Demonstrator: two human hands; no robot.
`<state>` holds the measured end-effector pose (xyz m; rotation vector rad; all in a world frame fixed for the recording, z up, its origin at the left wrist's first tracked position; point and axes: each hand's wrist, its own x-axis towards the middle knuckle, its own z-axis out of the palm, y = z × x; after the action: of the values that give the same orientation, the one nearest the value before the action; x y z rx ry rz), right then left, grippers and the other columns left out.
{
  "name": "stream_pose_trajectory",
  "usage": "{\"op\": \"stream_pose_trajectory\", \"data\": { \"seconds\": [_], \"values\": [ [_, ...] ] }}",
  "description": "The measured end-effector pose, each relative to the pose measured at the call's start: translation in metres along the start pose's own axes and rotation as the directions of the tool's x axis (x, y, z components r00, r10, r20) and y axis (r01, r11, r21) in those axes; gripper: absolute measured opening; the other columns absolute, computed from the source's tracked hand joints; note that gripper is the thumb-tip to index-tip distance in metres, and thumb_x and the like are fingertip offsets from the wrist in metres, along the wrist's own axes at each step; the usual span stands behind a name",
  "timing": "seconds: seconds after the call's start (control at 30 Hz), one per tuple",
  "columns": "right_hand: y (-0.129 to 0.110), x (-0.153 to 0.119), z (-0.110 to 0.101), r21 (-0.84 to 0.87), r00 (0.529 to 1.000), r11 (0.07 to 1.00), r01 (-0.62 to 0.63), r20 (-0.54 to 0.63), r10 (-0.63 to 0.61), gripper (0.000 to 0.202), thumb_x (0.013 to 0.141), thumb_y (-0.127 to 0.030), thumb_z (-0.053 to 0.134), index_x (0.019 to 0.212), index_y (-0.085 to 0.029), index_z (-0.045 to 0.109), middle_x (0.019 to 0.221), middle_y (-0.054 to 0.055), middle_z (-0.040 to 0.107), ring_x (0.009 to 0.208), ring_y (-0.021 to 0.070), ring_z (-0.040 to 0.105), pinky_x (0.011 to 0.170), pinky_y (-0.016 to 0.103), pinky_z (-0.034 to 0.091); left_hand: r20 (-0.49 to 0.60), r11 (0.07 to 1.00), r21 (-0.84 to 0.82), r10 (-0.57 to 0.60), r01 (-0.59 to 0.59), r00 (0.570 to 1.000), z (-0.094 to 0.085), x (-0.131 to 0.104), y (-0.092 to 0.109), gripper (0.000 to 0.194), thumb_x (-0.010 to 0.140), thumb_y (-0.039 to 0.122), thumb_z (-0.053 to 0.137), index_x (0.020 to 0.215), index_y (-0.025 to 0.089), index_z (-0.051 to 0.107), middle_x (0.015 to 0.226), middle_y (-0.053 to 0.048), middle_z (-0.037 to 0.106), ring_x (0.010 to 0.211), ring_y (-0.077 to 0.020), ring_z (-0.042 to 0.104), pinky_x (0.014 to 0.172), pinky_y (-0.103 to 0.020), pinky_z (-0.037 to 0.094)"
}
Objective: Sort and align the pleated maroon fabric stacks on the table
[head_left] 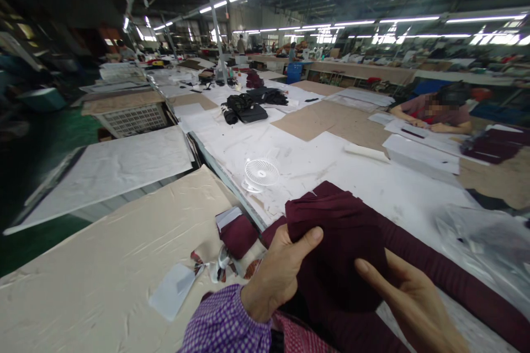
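A folded stack of maroon fabric pieces (pixel 337 237) is held up between my two hands at the table's near edge. My left hand (pixel 285 259) grips its left side, thumb on top and fingers hidden underneath. On the right side my right hand (pixel 408 292) clasps the stack the same way, its thumb lying across the face. More maroon fabric (pixel 447 276) stretches along the table to the right, behind and below the stack. Left of my left hand lies a smaller maroon bundle (pixel 238 234) with a pale slip on it.
A small white fan (pixel 261 172) stands on the white-covered table (pixel 306 154). Clear plastic bags (pixel 488 242) lie at right. Black garments (pixel 248 107) sit further back. A co-worker (pixel 443 107) leans over papers at right. A cream-covered surface (pixel 124 253) adjoins at left.
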<state>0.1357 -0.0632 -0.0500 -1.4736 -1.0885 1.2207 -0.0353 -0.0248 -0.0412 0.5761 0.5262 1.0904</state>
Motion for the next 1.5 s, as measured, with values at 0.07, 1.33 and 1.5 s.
{"op": "stream_pose_trajectory", "data": {
  "seconds": [0.07,1.33,1.5],
  "values": [
    [-0.002,0.001,0.0,-0.015,0.997,0.997,0.077,-0.023,-0.077,0.042,0.068,-0.042,0.076,0.107,-0.026,0.07,0.103,0.004,0.074,0.096,0.0246,0.067,0.083,0.03,0.055,-0.016,1.0,0.003,0.008,-0.008,1.0,0.0,0.0,0.0,0.024,0.078,0.023,0.068,0.102,0.02,0.071,0.101,-0.006,0.074,0.098,-0.0207,0.065,0.098,-0.039,0.044],
    [-0.013,0.01,0.021,-0.054,0.978,0.995,0.08,-0.19,-0.089,0.041,0.074,-0.05,0.067,0.105,-0.023,0.068,0.091,0.005,0.074,0.096,0.0311,0.064,0.067,0.035,0.056,-0.046,0.933,-0.277,-0.252,0.23,0.967,-0.002,0.001,0.003,0.044,0.086,0.042,0.05,0.118,0.015,0.062,0.109,-0.011,0.071,0.114,-0.0287,0.059,0.103,-0.044,0.041],
    [-0.014,0.012,0.023,-0.066,0.977,0.995,0.071,-0.197,-0.083,0.04,0.075,-0.05,0.066,0.103,-0.022,0.067,0.089,0.005,0.072,0.093,0.0296,0.064,0.081,0.041,0.054,-0.035,0.951,-0.235,-0.216,0.202,0.976,-0.004,0.001,0.001,0.046,0.085,0.047,0.051,0.114,0.015,0.065,0.111,-0.012,0.07,0.113,-0.0292,0.058,0.103,-0.045,0.041]
  ]
}}
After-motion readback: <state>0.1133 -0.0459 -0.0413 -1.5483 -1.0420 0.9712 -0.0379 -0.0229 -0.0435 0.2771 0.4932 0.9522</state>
